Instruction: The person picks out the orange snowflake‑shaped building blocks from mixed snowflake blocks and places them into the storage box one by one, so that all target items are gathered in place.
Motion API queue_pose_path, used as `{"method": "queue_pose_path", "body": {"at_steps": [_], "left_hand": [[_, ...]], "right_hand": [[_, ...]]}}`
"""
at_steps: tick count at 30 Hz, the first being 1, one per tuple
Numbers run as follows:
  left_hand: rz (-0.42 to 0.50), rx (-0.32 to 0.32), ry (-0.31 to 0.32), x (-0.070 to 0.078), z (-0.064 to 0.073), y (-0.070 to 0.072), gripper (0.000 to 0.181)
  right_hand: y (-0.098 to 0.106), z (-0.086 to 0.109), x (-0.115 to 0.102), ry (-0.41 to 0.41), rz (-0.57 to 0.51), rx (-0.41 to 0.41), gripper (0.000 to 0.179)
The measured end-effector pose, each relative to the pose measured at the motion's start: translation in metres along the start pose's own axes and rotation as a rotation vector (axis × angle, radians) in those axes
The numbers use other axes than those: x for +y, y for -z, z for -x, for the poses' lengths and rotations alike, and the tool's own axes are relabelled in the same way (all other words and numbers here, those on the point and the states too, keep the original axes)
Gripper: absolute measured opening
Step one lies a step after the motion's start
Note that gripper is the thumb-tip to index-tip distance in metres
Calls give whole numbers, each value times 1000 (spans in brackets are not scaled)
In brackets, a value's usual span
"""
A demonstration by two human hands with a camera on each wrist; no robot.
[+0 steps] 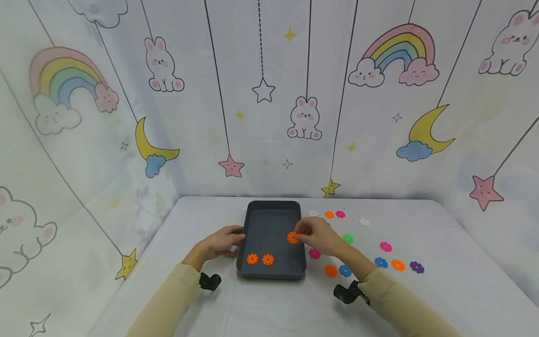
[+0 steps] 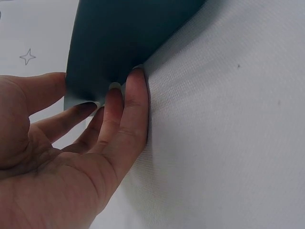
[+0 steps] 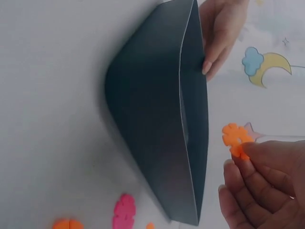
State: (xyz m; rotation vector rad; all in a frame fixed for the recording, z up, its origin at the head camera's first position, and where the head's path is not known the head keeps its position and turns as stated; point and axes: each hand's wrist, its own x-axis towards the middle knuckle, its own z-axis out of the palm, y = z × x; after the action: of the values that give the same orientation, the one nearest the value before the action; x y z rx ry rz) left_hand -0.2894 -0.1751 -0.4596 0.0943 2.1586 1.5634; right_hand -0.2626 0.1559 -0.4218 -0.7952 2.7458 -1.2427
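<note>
Orange flower piece, pinched at nine o'clock of right hand, over twelve-to-six tray (gripped at nine by left hand).

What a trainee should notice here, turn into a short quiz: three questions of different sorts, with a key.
1. What does the right hand pinch between its fingertips?
2. True or false: the left hand touches the tray.
3. How many orange pieces lie on the tray's floor, not counting any in a hand?
A. One
B. Two
C. Four

Key:
1. An orange flower-shaped piece.
2. True; its fingers are at the tray's side.
3. B, two, side by side near the end closest to the person.
</note>
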Motion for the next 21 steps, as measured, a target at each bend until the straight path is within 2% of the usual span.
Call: {"method": "queue_pose_path", "body": {"at_steps": [7, 13, 21], "left_hand": [[8, -4, -3, 1, 0, 1, 51], [4, -3, -6, 2, -1, 2, 50], [8, -14, -6, 0, 0, 2, 51]], "right_hand": [[-10, -8, -6, 56, 13, -24, 5], [-19, -18, -10, 31, 56, -41, 7], [-34, -27, -5, 9, 68, -85, 6]]}}
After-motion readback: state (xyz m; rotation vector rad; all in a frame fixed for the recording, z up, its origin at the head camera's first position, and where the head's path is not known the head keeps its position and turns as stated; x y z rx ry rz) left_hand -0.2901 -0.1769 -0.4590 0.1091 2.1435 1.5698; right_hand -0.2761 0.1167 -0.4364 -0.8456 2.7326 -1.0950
